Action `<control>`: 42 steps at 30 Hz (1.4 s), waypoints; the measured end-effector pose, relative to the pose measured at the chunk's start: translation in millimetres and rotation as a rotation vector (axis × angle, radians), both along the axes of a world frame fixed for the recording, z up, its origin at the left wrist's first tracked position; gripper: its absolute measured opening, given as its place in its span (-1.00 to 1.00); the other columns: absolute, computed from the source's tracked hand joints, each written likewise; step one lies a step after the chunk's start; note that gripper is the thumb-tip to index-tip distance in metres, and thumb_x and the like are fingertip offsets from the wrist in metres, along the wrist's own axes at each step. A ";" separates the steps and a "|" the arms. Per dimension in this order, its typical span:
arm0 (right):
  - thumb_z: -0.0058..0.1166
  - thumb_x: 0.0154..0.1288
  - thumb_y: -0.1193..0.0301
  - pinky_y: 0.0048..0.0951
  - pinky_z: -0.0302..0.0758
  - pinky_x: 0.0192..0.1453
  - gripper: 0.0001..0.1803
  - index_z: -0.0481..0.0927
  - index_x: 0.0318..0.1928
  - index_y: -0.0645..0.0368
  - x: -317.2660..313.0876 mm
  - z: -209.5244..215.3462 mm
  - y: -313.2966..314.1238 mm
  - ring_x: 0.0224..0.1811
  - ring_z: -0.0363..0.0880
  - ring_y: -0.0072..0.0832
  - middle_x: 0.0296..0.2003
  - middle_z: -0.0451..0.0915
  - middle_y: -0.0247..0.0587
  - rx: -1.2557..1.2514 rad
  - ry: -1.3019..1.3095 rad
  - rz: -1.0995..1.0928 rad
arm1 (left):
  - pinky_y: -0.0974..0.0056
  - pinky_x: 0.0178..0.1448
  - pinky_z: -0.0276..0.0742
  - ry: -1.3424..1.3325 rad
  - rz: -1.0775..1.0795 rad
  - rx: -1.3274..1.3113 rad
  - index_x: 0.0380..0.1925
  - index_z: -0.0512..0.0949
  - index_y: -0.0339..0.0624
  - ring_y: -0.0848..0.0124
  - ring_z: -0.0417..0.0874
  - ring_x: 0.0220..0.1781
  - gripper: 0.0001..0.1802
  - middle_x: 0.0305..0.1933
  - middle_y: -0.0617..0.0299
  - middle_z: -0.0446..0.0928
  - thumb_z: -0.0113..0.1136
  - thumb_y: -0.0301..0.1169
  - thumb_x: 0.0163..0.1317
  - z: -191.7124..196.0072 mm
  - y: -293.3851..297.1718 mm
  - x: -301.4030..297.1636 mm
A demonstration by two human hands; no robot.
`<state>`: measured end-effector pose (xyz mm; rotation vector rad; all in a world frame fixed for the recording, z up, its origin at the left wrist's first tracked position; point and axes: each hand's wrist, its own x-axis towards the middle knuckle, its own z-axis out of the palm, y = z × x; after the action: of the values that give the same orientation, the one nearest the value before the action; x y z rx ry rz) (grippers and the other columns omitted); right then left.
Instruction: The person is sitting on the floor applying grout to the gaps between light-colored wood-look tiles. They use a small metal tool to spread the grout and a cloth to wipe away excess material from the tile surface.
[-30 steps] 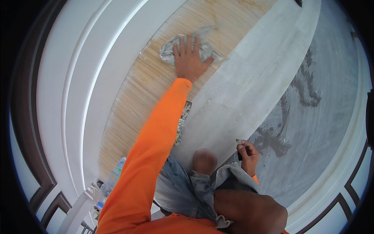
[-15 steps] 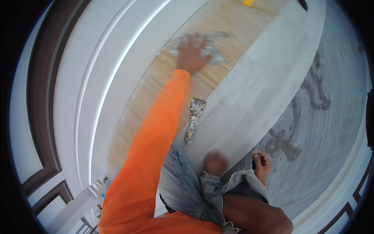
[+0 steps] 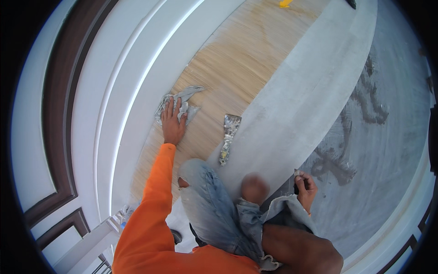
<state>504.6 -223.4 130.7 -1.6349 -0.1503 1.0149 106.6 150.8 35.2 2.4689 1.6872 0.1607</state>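
My left hand (image 3: 173, 125) lies with its fingers over a crumpled grey rag (image 3: 186, 95), pressing it onto the wood-grain surface (image 3: 228, 68) near its left edge. Closer to my knees, a putty knife (image 3: 229, 132) with a mottled, crusted blade and handle rests where the wood-grain surface meets a pale grey strip (image 3: 292, 96). My right hand (image 3: 306, 188) is by my bent knee, its thumb and fingers pinched on a small tool with a dark handle (image 3: 296, 185); its exact kind is mostly hidden by the fingers.
Right of the strip spreads a grey surface (image 3: 365, 164) with dark smears (image 3: 335, 169). White stepped moulding (image 3: 132, 77) and dark brown trim (image 3: 64, 114) run along the left. A yellow object (image 3: 285, 3) and a dark one (image 3: 351, 3) lie at the far edge.
My left hand has swept the rag toward me and to the left, from the far middle of the wood-grain surface to its left edge. My right hand has barely moved.
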 end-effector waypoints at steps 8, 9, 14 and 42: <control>0.22 0.50 0.59 -0.59 0.54 -0.02 -0.83 0.75 0.02 0.33 -17.5 11.8 46.4 -0.17 0.61 -0.66 -0.16 0.75 -0.32 -0.053 0.045 0.116 | -0.24 0.69 0.06 -0.157 -0.119 0.153 0.58 0.39 0.07 -0.18 0.22 0.67 -0.34 0.69 -0.01 0.26 0.09 -0.02 0.56 -11.6 87.7 113.5; 0.22 0.50 0.59 -0.59 0.53 -0.03 -0.83 0.76 0.02 0.32 -17.8 12.1 50.3 -0.17 0.61 -0.67 -0.16 0.75 -0.33 -0.070 0.050 0.142 | -0.22 0.69 0.07 -0.154 -0.178 0.161 0.56 0.42 0.06 -0.17 0.23 0.67 -0.35 0.69 -0.01 0.27 0.09 -0.02 0.56 -12.4 103.5 132.8; 0.23 0.49 0.58 -0.62 0.46 -0.12 -0.83 0.75 0.02 0.31 -22.6 12.0 58.3 -0.23 0.55 -0.70 -0.19 0.74 -0.36 -0.154 0.013 0.175 | -0.17 0.74 0.02 -0.244 -0.308 0.186 0.59 0.38 0.08 -0.09 0.19 0.72 -0.35 0.71 0.03 0.24 -0.03 0.05 0.62 -22.8 181.7 246.2; 0.08 0.59 0.43 -0.49 0.48 -0.35 -0.64 0.58 0.30 0.25 -62.1 13.5 357.8 -0.36 0.59 -0.56 -0.27 0.61 -0.21 0.170 -0.041 0.572 | -0.20 0.58 0.08 0.023 0.562 0.004 0.50 0.49 0.24 -0.03 0.31 0.51 -0.20 0.67 0.22 0.28 0.42 0.03 0.24 16.4 -205.6 -65.8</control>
<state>442.5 134.5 144.1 -1.4847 -0.7449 1.3524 40.8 -54.8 51.6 1.9363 2.3437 0.1942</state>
